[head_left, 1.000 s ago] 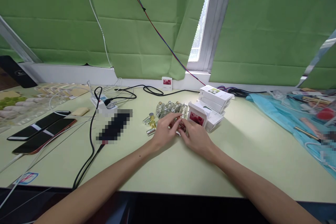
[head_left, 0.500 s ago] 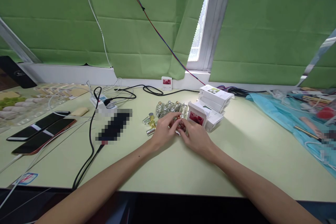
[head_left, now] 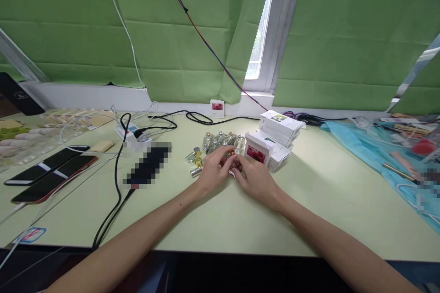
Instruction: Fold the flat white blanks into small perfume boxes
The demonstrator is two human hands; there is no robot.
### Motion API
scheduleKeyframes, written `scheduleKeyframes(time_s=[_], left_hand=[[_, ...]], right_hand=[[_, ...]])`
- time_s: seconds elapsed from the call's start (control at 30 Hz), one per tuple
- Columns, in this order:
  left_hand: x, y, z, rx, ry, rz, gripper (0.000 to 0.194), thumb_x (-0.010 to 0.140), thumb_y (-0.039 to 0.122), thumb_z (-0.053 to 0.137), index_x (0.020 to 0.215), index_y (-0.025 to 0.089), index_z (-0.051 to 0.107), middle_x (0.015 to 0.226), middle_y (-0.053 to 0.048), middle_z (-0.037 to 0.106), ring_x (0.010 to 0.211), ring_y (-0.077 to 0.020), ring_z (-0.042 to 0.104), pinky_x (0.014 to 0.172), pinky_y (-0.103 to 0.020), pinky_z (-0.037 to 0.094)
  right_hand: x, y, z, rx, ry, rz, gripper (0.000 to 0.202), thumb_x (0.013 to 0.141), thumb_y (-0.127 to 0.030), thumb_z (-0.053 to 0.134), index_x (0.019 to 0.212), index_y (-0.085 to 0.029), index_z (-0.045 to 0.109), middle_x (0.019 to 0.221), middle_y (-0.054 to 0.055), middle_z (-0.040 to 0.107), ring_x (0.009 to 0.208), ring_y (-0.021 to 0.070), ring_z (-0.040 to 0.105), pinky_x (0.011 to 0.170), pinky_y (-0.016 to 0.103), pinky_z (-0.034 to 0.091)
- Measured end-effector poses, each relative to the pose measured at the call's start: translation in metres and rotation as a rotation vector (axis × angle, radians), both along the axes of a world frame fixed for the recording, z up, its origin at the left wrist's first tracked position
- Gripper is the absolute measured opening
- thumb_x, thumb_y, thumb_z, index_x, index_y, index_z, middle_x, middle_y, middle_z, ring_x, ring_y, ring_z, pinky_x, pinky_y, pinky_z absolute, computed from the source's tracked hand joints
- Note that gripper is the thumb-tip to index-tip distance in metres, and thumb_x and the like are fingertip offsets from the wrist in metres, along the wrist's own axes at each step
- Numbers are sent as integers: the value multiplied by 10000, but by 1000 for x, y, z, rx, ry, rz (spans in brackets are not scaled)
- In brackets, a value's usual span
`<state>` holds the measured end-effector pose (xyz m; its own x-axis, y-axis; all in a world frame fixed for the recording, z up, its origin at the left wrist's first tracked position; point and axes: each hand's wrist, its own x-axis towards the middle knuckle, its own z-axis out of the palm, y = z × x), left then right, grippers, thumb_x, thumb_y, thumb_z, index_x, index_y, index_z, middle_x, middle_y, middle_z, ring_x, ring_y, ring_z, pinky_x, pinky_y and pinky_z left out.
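My left hand (head_left: 215,167) and my right hand (head_left: 256,175) meet above the table, fingers curled round a small shiny red-and-clear thing (head_left: 235,165). The fingers cover much of it, so its kind cannot be made out. Right behind them stand several clear glass bottles (head_left: 220,139) with gold-coloured necks, like perfume bottles. Left of my left hand lie gold and silver caps (head_left: 196,172). Close to my right hand, a white box (head_left: 257,150) with a red picture leans against a stack of white boxes (head_left: 280,123).
Another small white box (head_left: 217,108) stands by the wall. To the left are phones (head_left: 55,178), a power strip (head_left: 129,135) and black cables (head_left: 118,183). A blue sheet (head_left: 357,142) with assorted items covers the right side. Green curtains (head_left: 192,55) hang behind the table (head_left: 275,233).
The whole view has shifted very slightly. Both hands stay on the red-and-clear thing, with a little more of it showing between the fingers.
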<state>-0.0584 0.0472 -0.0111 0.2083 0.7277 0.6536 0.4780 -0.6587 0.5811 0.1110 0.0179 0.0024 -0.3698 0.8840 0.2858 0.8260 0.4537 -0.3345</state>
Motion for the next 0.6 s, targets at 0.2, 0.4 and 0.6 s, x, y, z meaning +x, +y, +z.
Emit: scheduleKeyframes(time_s=[0.2, 0.4, 0.6], left_hand=[[0, 0, 0, -18, -10, -10, 208, 978, 294, 567, 1135, 203, 669, 1120, -67, 752, 799, -164, 739, 675, -273, 613], [-1, 0, 0, -53, -8, -14, 219, 979, 299, 562, 1148, 202, 660, 1132, -72, 746, 796, -160, 729, 678, -271, 609], [-10, 1, 6, -76, 18, -66, 297, 965, 380, 601, 1211, 213, 614, 1186, -87, 703, 653, -117, 674, 602, -263, 584]], right_hand=[[0, 0, 1, -8, -1, -1, 294, 1039, -307, 462, 1285, -175, 554, 1058, 92, 753, 891, 245, 712, 665, 303, 428], [0, 0, 0, 0, -2, -4, 302, 1040, -313, 456, 1291, -176, 552, 1058, 93, 751, 893, 245, 713, 663, 298, 423], [-1, -1, 1, -3, -12, -8, 335, 1045, -331, 445, 1332, -181, 534, 1061, 92, 754, 915, 255, 721, 685, 305, 438]])
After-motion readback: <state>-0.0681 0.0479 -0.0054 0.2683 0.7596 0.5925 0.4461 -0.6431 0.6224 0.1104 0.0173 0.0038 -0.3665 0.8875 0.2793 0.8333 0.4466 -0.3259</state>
